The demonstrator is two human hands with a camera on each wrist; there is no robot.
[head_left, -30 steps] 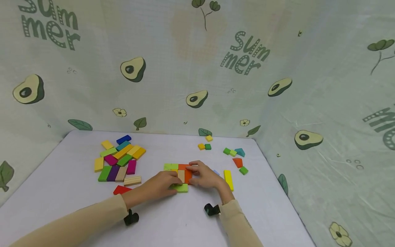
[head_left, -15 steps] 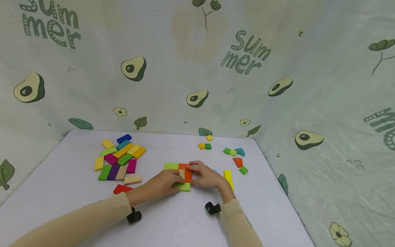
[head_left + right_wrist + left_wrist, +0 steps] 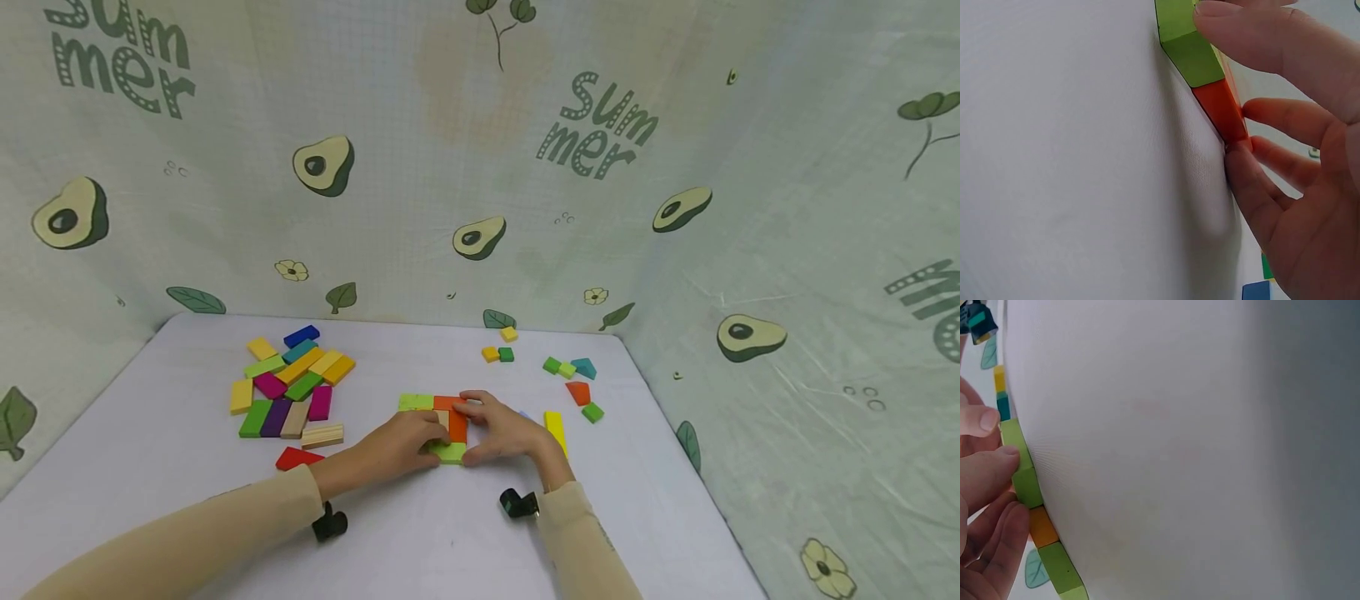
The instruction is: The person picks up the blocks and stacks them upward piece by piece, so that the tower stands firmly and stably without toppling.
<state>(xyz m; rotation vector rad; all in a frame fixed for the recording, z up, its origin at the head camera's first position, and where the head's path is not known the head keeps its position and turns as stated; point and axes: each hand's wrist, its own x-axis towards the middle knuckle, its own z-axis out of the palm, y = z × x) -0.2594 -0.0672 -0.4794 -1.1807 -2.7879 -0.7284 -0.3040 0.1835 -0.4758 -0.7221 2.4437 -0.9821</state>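
Note:
In the head view, flat wooden blocks lie together at the middle of the table. My left hand [image 3: 393,450] curls over their left side, its thumb and fingers pinching the near lime green block [image 3: 448,453]. In the left wrist view that thumb [image 3: 1004,459] presses the lime block, and other fingers lie beside a yellow-orange block [image 3: 1043,526]. My right hand [image 3: 504,429] is spread along the right side, thumb at the lime block's right end. Its fingers [image 3: 1285,119] touch the orange-red block [image 3: 1222,112]. The left hand partly covers a natural wood block [image 3: 443,416].
Many coloured blocks [image 3: 303,386] lie grouped at the left, with a red block [image 3: 296,458] nearer me. A yellow block [image 3: 554,429] stands out right of my right hand. Small pieces, including a teal one [image 3: 583,367], lie farther back. A printed cloth wall [image 3: 405,275] backs the table.
My left hand has slid the near lime block slightly right and away from me, against the others. My right thumb has moved down to the lime block's right end.

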